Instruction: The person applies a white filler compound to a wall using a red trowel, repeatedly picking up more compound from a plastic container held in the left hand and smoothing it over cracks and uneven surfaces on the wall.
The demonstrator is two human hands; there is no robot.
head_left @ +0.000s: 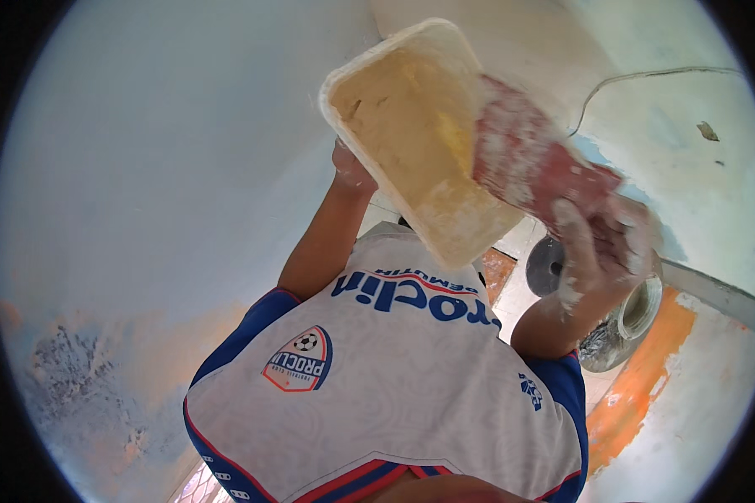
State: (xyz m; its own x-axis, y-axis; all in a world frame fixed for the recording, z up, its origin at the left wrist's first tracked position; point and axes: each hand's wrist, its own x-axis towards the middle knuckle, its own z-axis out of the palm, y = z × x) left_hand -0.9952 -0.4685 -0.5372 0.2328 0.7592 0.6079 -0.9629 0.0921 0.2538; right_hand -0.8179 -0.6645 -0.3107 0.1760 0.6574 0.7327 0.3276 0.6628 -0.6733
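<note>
A rectangular off-white plastic tub [403,117] is tilted so that its inside faces me, with a pale crust and a yellowish patch on its bottom. At its left edge, my left hand [354,168] grips it; most of those fingers are hidden behind the tub. My right hand [608,247], dusted white, is closed round the end of a flat red tool [533,147] smeared with white plaster-like paste. This tool is somewhat blurred, and its far end overlaps the tub's right side. Whether it touches the tub, I cannot tell.
Below my right forearm stands a round grey container [621,335] with a pale rim, beside a dark round object [547,264]. A thin cable [646,75] runs along the patchy wall at right, where an orange strip [646,386] shows. A pale blue wall [159,168] rises on the left.
</note>
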